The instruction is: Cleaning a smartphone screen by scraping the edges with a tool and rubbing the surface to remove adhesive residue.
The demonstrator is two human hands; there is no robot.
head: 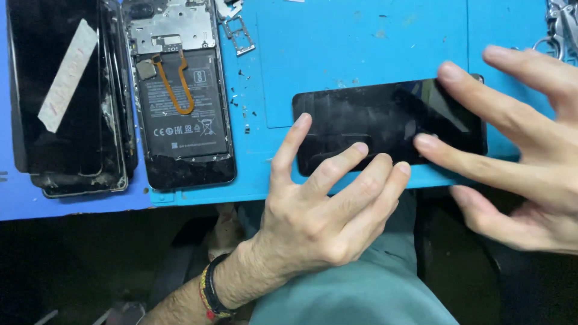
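A black screen (388, 123) lies flat near the mat's (361, 42) front edge, pinned by spread fingertips of the left hand (319, 210) and right hand (530, 156), prob. to stop sliding. An opened phone (183, 96) & stacked panels (66, 96) are parked at the mat's left edge.

— How are the hands set?
— Left hand (319, 210) palm down, fingers spread, wrist banded. Right hand (524, 150) enters from the right, fingers extended flat, thumb low.
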